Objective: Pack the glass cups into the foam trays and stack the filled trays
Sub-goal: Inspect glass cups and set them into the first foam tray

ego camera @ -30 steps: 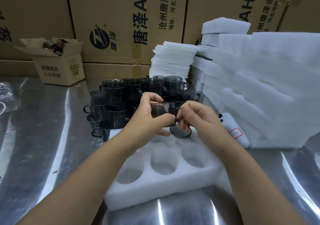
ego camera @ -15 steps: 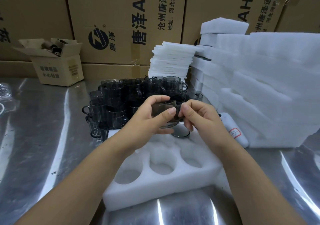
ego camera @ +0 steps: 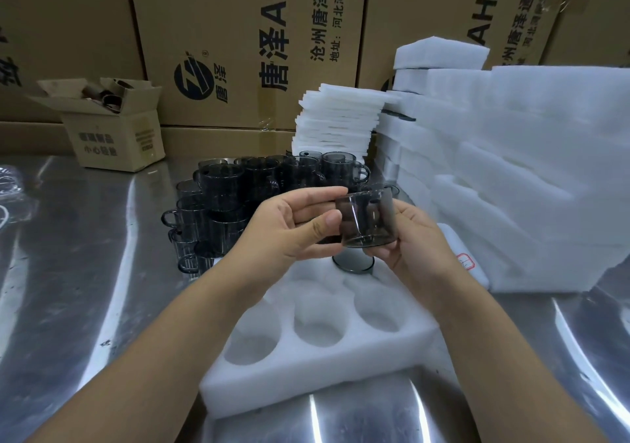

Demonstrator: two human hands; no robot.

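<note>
Bare forearms, bare left hand point(ego camera: 285, 232) and right hand point(ego camera: 414, 242), short nails.

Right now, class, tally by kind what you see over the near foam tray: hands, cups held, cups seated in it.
Hands: 2, left hand and right hand
Held cup: 1
Seated cup: 1
Total: 4

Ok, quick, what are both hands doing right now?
Left hand: pinching the smoky grey glass cup.
Right hand: holding the same cup from underneath.
</note>
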